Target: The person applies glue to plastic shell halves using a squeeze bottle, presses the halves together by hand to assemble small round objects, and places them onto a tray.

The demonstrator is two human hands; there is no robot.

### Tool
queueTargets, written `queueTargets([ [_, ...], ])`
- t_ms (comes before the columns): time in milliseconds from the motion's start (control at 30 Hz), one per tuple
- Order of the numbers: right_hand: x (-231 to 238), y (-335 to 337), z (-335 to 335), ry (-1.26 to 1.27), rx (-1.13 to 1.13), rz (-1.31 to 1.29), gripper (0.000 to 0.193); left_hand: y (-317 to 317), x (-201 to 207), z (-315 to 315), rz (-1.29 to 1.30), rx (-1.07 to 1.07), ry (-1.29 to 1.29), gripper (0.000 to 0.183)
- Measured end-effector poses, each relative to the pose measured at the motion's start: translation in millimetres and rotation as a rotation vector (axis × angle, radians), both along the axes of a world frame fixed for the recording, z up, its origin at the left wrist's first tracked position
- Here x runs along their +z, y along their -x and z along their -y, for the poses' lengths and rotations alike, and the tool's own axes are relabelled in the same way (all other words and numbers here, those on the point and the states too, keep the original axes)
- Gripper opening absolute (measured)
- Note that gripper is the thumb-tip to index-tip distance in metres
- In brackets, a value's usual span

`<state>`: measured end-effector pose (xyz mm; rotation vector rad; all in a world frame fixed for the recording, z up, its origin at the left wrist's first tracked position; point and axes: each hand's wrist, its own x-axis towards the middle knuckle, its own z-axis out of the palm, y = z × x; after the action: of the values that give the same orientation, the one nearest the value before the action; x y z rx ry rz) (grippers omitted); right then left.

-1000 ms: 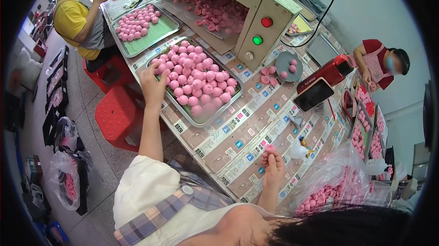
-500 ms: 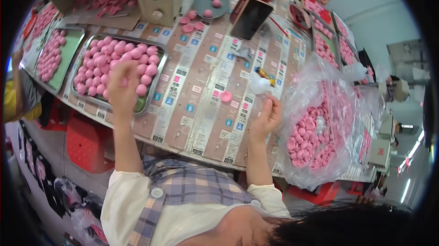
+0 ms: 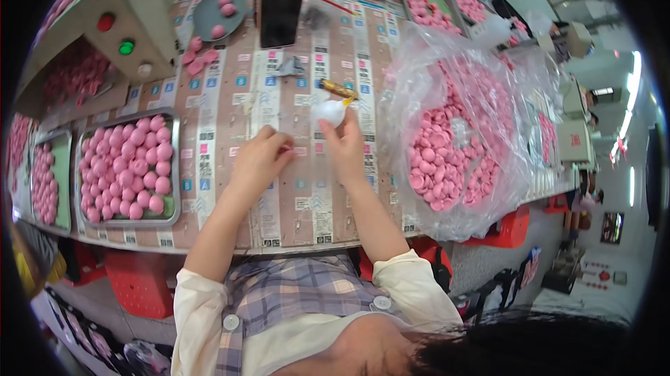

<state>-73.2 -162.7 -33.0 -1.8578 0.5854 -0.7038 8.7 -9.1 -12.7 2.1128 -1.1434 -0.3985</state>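
My left hand (image 3: 258, 161) is closed in a pinch over the middle of the table. Between its fingertips shows part of a small pink cup-shaped piece (image 3: 287, 147); the fingers hide the rest. To its right my right hand (image 3: 345, 144) has its thumb and fingers around a small round white squeeze bottle (image 3: 331, 112) with a yellow tip. Just beyond the bottle lies a gold-and-dark tube (image 3: 336, 88). A metal tray (image 3: 176, 166) filled with pink balls (image 3: 125, 170) stands to the left of my left hand.
An open clear plastic bag (image 3: 401, 187) of pink half shells (image 3: 436, 159) stands at right. Ahead are a propped phone (image 3: 281, 13), a grey plate (image 3: 202, 16) with pink balls and loose pink pieces (image 3: 199, 60). A machine with buttons (image 3: 143, 27) stands far left.
My left hand has come from the ball tray to the table's middle and pinched the pink piece. My right hand has closed on the white bottle. The view has turned rightward.
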Motion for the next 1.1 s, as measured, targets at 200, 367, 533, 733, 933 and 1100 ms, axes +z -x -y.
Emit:
queueTargets([
  [200, 33.6, 25.3, -42.1, -0.141, 0.37, 0.121, 0.034, -3.6, 5.8, 4.3, -0.912, 0.274, 0.296, 0.006],
  [367, 34.2, 28.5, -48.4, -0.115, 0.477, 0.091, 0.036, -3.7, -5.9, 0.2, -1.17, 0.196, 0.424, 0.015],
  [533, 42.9, 25.2, -42.6, 0.137, 0.299, 0.088, 0.037, 1.7, 14.4, 0.7, -1.472, 0.094, 0.504, 0.032],
  [733, 24.6, 22.4, -36.0, -0.494, 0.366, 0.222, 0.047, 0.9, 14.3, -4.4, -1.253, 0.008, 0.515, 0.048],
  [933, 38.2, 23.0, -40.0, -0.494, 0.425, 0.348, 0.038, 4.6, 16.9, 0.3, -1.109, 0.073, 0.585, 0.039],
  [1100, 38.1, 28.1, -36.7, -0.425, 0.396, 0.398, 0.04, -0.1, 11.8, -4.2, -1.385, 0.088, 0.617, 0.035],
])
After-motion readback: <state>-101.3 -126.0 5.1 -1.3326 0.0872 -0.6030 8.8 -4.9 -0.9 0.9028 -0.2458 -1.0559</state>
